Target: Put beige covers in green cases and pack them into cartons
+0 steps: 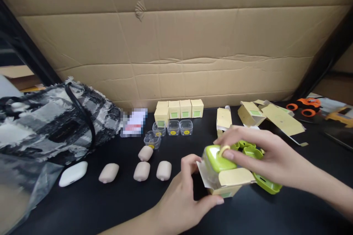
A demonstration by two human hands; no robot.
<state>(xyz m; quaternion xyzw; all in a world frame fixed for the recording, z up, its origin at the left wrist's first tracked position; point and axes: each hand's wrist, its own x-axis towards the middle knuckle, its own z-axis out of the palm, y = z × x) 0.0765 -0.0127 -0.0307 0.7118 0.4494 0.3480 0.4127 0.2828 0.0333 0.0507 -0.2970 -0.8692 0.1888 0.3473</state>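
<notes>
My left hand (190, 194) is wrapped round a small pale-yellow cardboard box (219, 191) with its flaps standing up. A clear plastic container with a green lid (216, 158) sits tilted in the box's mouth, partly inside. The fingers of my right hand (253, 154) pinch the pale-yellow ring on top of that lid. Behind and under my right hand lie several green plastic lids or trays (268, 183), partly hidden. Clear plastic cups with yellow stickers (173, 127) stand beyond my left hand, and several beige rounded pieces (142, 171) lie to its left.
Several closed yellow boxes (185, 108) stand in a row before a cardboard wall (182, 36). Opened boxes (284, 117) lie at the back right, near an orange toy vehicle (306, 106). On the left are a black-and-grey bag (52, 121) and a white case (73, 173).
</notes>
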